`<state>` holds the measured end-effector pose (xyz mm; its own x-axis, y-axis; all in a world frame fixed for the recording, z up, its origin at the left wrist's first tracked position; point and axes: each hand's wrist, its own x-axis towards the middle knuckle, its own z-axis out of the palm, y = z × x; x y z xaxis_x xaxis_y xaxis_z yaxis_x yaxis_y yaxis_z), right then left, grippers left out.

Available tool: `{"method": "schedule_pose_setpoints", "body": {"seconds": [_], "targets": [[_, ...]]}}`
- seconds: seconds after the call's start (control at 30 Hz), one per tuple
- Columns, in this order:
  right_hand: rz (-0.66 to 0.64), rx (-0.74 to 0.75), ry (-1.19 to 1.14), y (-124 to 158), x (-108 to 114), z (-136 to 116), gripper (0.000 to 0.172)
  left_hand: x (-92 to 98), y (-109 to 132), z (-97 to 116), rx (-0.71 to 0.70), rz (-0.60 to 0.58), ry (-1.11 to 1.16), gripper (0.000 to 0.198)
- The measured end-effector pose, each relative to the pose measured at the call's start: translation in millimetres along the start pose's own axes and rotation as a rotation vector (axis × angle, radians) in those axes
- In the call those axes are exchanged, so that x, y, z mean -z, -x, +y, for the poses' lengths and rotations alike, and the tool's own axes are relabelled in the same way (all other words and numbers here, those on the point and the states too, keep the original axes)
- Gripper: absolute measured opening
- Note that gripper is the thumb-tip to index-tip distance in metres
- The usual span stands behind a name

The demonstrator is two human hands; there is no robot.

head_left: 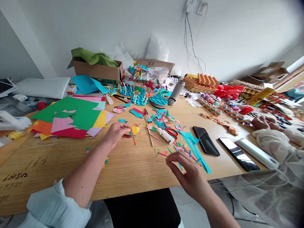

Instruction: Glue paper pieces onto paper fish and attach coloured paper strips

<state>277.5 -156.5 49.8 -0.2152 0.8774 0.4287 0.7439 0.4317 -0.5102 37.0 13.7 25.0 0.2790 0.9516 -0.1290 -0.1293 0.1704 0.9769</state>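
Note:
My left hand (pixel 117 134) is closed in a pinch on a small yellow paper cut-out (pixel 135 129). A narrow orange paper strip (pixel 133 137) hangs down across its near side. Lower and to the right, my right hand (pixel 185 167) hovers over the table's front part, thumb and forefinger tips nearly together; anything between them is too small to make out. Beside it lie scattered thin paper strips (pixel 186 149) in several colours and a long blue paper strip (pixel 197 152). A white glue bottle (pixel 165 135) lies between the hands, further back, against red-handled scissors (pixel 173 133).
Stacked coloured paper sheets (pixel 72 113) lie at the left. Blue decorated paper crafts (pixel 139 97) and a steel flask (pixel 176 92) stand at the back. Two phones (pixel 206 140) and a white oblong device (pixel 256 153) lie right, near another person's hands (pixel 264 123).

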Motion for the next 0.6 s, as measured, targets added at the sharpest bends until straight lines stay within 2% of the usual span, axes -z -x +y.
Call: {"method": "schedule_pose_setpoints", "body": {"seconds": [0.1,0.2,0.3,0.43,0.6], "targets": [[-0.311,0.018,-0.041,-55,8,-5,0.016,0.5,2,2,-0.015,-0.059,-0.062,0.025],[-0.498,0.104,0.039,-102,6,-9,0.017,1.9,1,1,-0.021,-0.098,-0.139,0.018],[-0.662,0.133,0.112,-137,-5,-16,0.019,3.1,-1,0,-0.019,-0.124,-0.192,0.012],[-0.749,0.072,0.252,-164,-22,-18,0.014,3.1,-1,-1,-0.013,-0.134,-0.201,0.009],[-0.764,0.119,0.336,-178,-33,-15,0.013,2.5,-2,-1,0.026,-0.121,-0.189,0.013]]}}
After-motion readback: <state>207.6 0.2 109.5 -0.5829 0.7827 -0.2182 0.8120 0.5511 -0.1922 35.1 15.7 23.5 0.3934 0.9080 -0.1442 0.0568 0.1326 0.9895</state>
